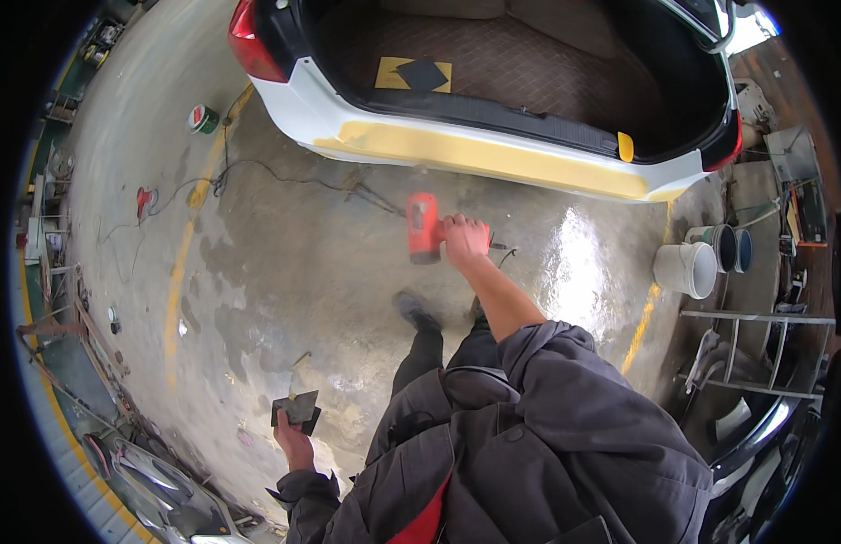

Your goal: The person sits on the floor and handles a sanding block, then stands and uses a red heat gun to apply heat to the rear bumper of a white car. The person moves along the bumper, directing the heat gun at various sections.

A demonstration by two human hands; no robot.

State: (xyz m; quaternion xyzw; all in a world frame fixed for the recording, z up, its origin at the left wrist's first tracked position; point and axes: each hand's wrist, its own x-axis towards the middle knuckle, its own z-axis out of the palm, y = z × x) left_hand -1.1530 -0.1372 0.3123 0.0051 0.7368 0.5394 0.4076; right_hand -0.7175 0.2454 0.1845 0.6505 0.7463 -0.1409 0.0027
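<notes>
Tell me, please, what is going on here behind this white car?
Someone in a dark jacket is standing behind a white car whose trunk is open. The right hand grips a red handheld tool, somewhat blurred, with floor showing between it and the bumper. The left hand, lower down, holds thin, dark flat pieces. A yellowish-tan patch runs along the bumper. Inside the trunk, a dark flat square lies on a yellow sheet.
</notes>
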